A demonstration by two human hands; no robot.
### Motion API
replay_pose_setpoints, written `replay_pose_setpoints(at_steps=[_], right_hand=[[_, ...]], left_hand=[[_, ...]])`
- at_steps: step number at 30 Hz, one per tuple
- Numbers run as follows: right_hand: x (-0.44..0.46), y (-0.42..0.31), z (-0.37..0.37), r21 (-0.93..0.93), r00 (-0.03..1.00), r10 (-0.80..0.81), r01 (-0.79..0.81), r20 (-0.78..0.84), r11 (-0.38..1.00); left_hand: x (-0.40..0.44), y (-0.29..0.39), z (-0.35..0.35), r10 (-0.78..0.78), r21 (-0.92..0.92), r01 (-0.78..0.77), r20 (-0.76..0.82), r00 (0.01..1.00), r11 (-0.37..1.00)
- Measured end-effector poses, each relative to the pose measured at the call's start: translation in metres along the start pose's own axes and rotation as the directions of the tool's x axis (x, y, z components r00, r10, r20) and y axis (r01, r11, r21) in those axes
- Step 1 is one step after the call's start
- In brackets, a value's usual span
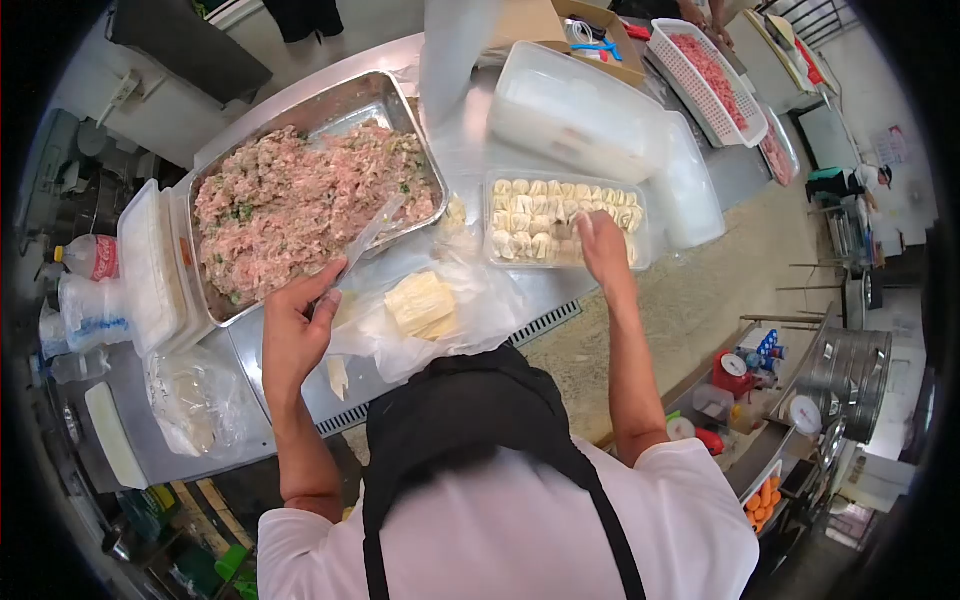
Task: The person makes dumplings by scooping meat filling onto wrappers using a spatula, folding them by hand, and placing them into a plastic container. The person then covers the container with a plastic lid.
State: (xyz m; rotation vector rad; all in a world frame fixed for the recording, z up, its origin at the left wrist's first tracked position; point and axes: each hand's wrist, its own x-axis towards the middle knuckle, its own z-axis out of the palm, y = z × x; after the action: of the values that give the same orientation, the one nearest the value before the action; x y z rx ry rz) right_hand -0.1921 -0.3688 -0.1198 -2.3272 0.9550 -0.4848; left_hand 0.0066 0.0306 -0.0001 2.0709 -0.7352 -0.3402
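Note:
My left hand [298, 325] is closed around the handle of a spatula-like tool with a long flat blade [372, 235]. The blade points over the near right corner of a steel tray [437, 180] of minced meat [300, 205] flecked with green. My right hand [604, 252] reaches over a clear plastic container [490, 222] with rows of folded dumplings [540, 190]. Its fingers are pinched together among the dumplings, and what they hold is hidden. Between my hands, a stack of pale yellow wrappers [420, 303] lies on a crumpled plastic sheet [490, 305].
Stacked translucent containers [570, 110] stand behind the dumplings. At the left are white lids [150, 265], a bottle [90, 257] and a plastic bag [195, 395]. A white basket of meat [750, 118] sits at the far right, near another person's hands [705, 15].

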Motion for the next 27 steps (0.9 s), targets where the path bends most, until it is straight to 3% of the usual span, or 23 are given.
replay_pose_setpoints(at_steps=[5,7,8,11,13,16,20,22,23,25,27], right_hand=[[-0.007,-0.023,0.005,0.054,0.999,-0.043,0.043,0.002,0.998],[-0.002,-0.018,0.015,-0.064,0.963,-0.212,0.204,-0.166,0.977],[-0.002,-0.014,0.018,-0.065,0.963,-0.211,0.203,-0.167,0.977],[-0.001,-0.017,0.021,-0.096,0.983,-0.137,0.126,-0.123,0.987],[-0.003,-0.017,0.024,0.105,0.99,0.113,-0.104,-0.079,0.989],[-0.003,-0.014,0.031,0.015,0.983,0.108,-0.107,-0.151,0.994],[-0.008,-0.022,0.018,0.01,0.993,0.074,-0.074,-0.095,0.997],[-0.017,-0.052,0.005,-0.035,0.982,-0.04,0.034,-0.182,0.999],[-0.024,-0.068,0.007,-0.018,0.988,-0.052,0.05,-0.145,0.999],[-0.041,-0.097,0.016,0.247,0.992,-0.123,0.129,-0.042,0.96],[-0.062,-0.118,0.037,0.367,0.885,-0.416,0.322,0.212,0.873]], left_hand=[[0.001,-0.002,0.002,-0.026,-0.002,0.026,0.03,0.999,1.0],[0.001,-0.004,0.002,-0.005,-0.015,0.005,0.013,1.0,1.0],[0.001,-0.005,0.002,-0.004,-0.016,0.004,0.015,1.0,1.0],[-0.001,-0.007,0.001,-0.052,-0.052,0.053,0.017,0.999,0.997],[-0.003,-0.012,0.003,-0.042,-0.064,0.042,-0.004,0.999,0.997],[-0.002,-0.012,0.003,-0.064,-0.022,0.064,0.018,0.998,0.998],[-0.003,-0.018,0.004,-0.031,-0.039,0.03,-0.016,0.999,0.999],[-0.004,-0.015,-0.002,-0.074,-0.007,0.074,0.013,0.997,0.997],[-0.006,-0.016,-0.003,-0.11,0.007,0.11,-0.008,0.994,0.994],[-0.007,-0.018,-0.004,-0.175,0.022,0.175,0.001,0.985,0.984],[-0.007,-0.019,0.0,-0.194,0.005,0.194,0.006,0.981,0.981]])
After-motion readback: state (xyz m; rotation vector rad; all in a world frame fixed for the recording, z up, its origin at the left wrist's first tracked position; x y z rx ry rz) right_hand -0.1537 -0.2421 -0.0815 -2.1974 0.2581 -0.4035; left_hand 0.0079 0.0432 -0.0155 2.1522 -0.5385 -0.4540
